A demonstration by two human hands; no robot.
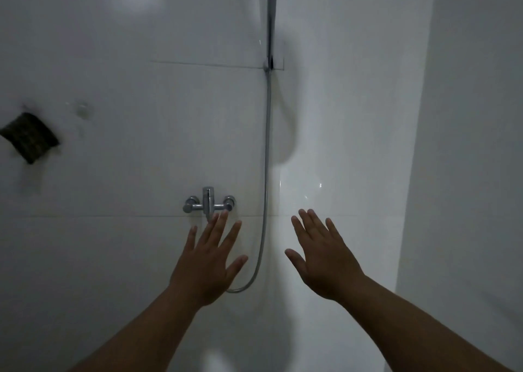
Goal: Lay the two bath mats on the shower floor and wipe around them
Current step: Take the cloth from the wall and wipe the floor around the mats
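Head view: pretty dim in here, looking at a white tiled shower wall (113,244), not down at the floor.
Left hand: left hand (208,261) is at about 7 o'clock from frame centre, fingers straight and spread, holding nothing. Its fingertips overlap the mixer tap (209,203) in the picture, can't tell if they actually touch it.
Right hand: right hand (322,258) at roughly 5 o'clock, also flat and splayed, nothing in it.
Bath mats: not in the shot at all, and neither is the shower floor or any wiping cloth, so can't say where they are.
Fixtures: hand shower (271,23) is parked in its holder at 12 o'clock, hose (267,159) loops down to just beside the left hand.
Dark thing: some dark woven object (29,136) on the wall at 9 o'clock, too murky to identify.
Progress guess: looks like nothing's laid yet from here, hands are empty.
Risk 1: left hand is close to that tap, so a bump on the lever could turn water on and soak the floor and mats.
Risk 2: hose loop hangs right by the left wrist and could snag and yank the hand shower off.
Risk 3: low light, easy to miss spots or misplace a mat.
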